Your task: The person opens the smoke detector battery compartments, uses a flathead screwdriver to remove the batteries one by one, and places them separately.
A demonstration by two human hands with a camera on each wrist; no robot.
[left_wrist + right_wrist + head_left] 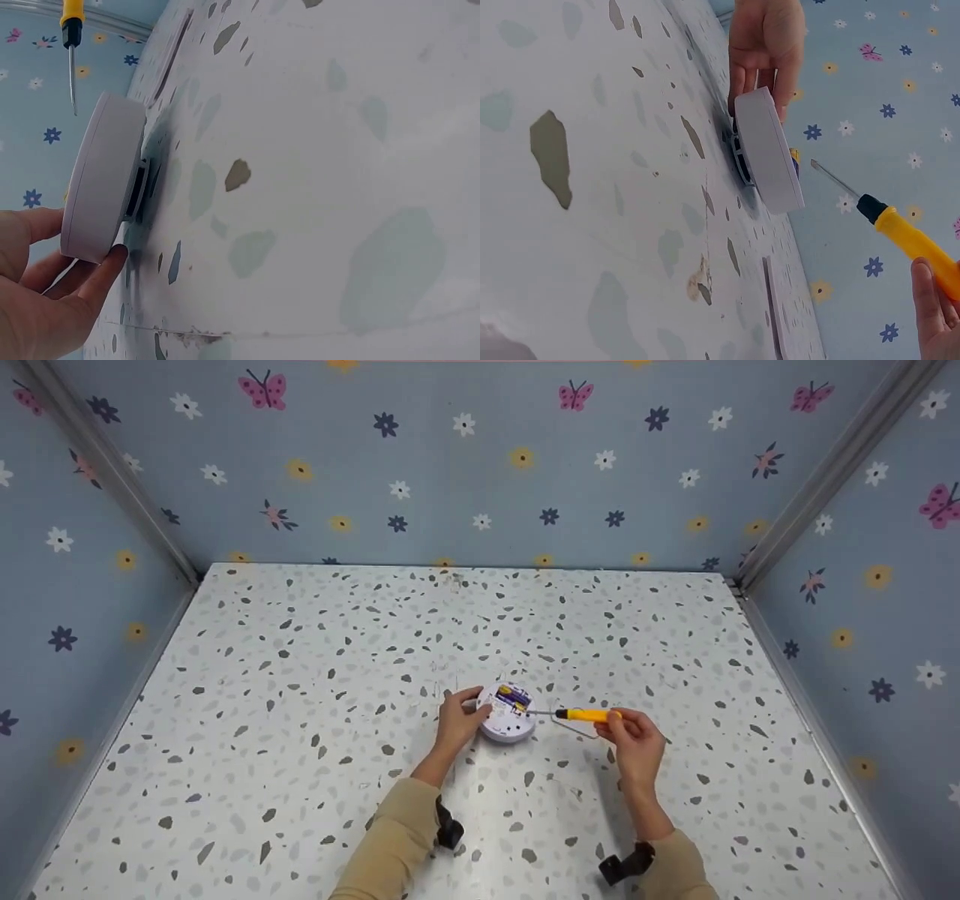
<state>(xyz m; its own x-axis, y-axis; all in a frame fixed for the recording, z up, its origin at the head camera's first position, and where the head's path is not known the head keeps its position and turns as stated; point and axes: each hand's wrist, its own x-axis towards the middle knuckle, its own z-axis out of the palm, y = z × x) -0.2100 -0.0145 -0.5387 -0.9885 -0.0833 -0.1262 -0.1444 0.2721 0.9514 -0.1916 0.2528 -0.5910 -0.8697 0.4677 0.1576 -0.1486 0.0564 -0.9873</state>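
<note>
A round white device is tilted up off the table, its open battery compartment with purple-and-yellow batteries facing upward. My left hand grips it by the rim, thumb on the upper face and fingers beneath. A dark slotted fitting juts from its underside. In my right hand I hold a screwdriver by its yellow handle, the shaft pointing left toward the compartment. The right wrist view has the screwdriver's tip a little apart from the batteries.
A thin white flat piece lies on the speckled table, just right of the device and partly below the screwdriver. Blue flowered panels enclose the table at the back and both sides.
</note>
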